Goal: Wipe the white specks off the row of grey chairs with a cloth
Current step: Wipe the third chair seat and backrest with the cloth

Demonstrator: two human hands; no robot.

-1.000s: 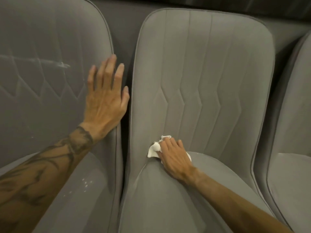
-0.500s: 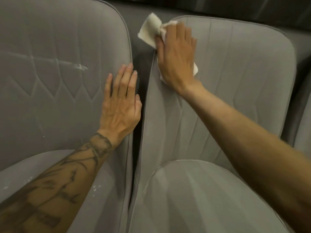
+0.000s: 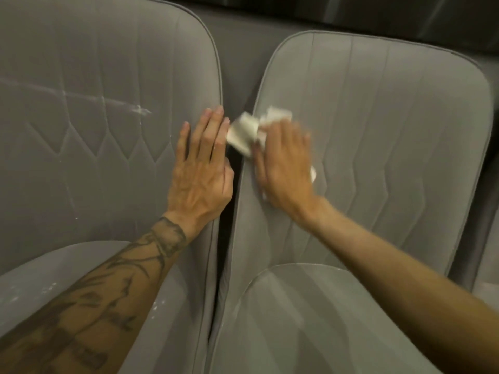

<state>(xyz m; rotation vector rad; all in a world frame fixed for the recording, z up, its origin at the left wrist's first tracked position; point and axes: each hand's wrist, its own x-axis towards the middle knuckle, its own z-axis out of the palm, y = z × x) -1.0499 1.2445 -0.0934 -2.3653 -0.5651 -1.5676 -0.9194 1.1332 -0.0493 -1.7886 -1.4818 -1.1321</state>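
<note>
1. your left hand lies flat on the backrest of the left chair, at its right edge. the fingers are straight and close together, holding nothing.
2. your right hand presses the cloth against the backrest of the middle chair, near its left edge. the fingers look flat over it rather than curled, though blur hides the tips.
3. the cloth is white and crumpled. part of it sticks out past your right fingers over the gap between the two chairs, just beside your left fingertips.
4. a white streak crosses the left chair's backrest, and specks dot its seat beside your left forearm.
5. a third chair shows at the right edge.
</note>
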